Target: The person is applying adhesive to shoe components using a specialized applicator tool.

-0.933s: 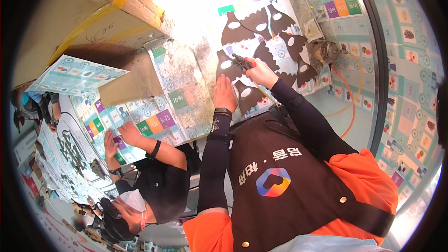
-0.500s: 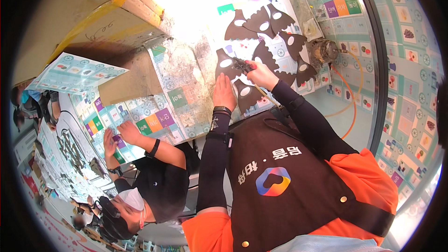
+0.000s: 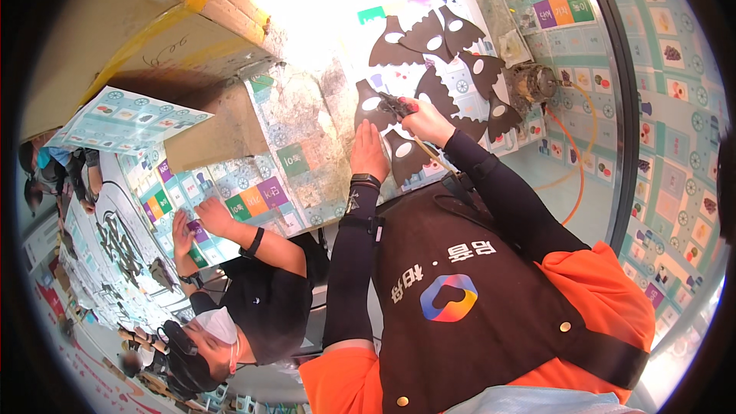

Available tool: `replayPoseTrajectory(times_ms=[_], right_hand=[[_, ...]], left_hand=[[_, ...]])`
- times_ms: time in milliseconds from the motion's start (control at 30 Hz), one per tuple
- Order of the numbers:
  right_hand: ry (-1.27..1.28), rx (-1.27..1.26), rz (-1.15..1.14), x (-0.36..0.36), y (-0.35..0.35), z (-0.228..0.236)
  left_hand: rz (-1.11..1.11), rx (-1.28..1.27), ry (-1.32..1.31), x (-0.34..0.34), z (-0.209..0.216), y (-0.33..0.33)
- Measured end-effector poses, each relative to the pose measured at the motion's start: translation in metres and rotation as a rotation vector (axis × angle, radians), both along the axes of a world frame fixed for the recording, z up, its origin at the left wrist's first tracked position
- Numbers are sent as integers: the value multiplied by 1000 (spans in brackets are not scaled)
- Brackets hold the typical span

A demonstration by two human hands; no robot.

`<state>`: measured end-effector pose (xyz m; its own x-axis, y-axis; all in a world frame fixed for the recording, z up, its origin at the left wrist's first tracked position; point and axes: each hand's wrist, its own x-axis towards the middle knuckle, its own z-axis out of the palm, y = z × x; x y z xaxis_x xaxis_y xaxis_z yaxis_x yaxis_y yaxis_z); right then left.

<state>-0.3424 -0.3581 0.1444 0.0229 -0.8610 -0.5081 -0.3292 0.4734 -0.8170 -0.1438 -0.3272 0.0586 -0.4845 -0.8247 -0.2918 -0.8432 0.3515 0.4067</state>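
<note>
My right hand is closed around a small dark spray gun, its front end over a dark brown cut piece with a white oval spot. A thin yellowish hose trails from the gun toward my body. Fingers stretched out, my left hand lies flat with its tips at the lower edge of that same piece. Close beside it, partly under the gun, is another scalloped piece. Several similar pieces lie spread, some overlapping, on a patterned sheet.
A grimy round metal device with orange tubing stands at right, beside a dark metal post. Large cardboard boxes fill the upper left. A masked co-worker works at left, both hands on the patterned table covering.
My right hand and the spray gun have shifted very slightly. My left hand and the dark pieces stay in nearly the same place.
</note>
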Motion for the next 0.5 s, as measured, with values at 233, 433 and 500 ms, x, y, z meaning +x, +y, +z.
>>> replayPoseTrajectory(times_ms=[233, 433, 500], right_hand=[[-70, 38, -16, -2, 3, 1], [-20, 12, -56, 2, 0, 4], [-64, 78, -80, 1, 0, 0]], left_hand=[[-1, 2, 9, -1, 0, 0], [-6, 4, 19, 0, 0, -1], [-9, 11, 18, -2, 1, -1]])
